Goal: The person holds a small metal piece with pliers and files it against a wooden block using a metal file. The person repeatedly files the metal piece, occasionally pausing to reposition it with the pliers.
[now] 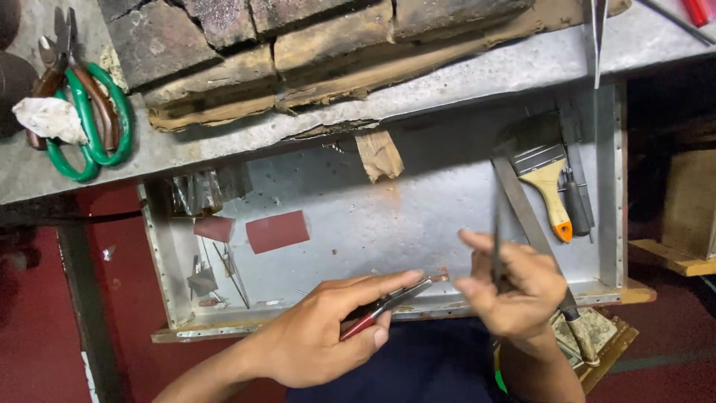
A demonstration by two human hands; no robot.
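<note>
A: What is being worked at this moment?

B: A small workpiece [438,277], too small to be made out clearly, is gripped at the tip of red-handled pliers [384,306]. The pliers are clasped by the left hand [328,332], the thumb and forefinger laid along the handles and pressed together. A flat metal file [498,224] is pinched upright by the right hand [511,287], its fingers curled about the lower end.

A: Where is the piece kept?

B: Just beyond the left fingertips, beside the right thumb, over the near rim of the metal tray [388,216].

A: And the step?

B: Filing, by the look of it. A steady clamp on the pliers is called for, with the file brought across the held tip. A paintbrush [550,186] lies beyond the right fingers, green-handled shears [93,119] far off past the left.
</note>
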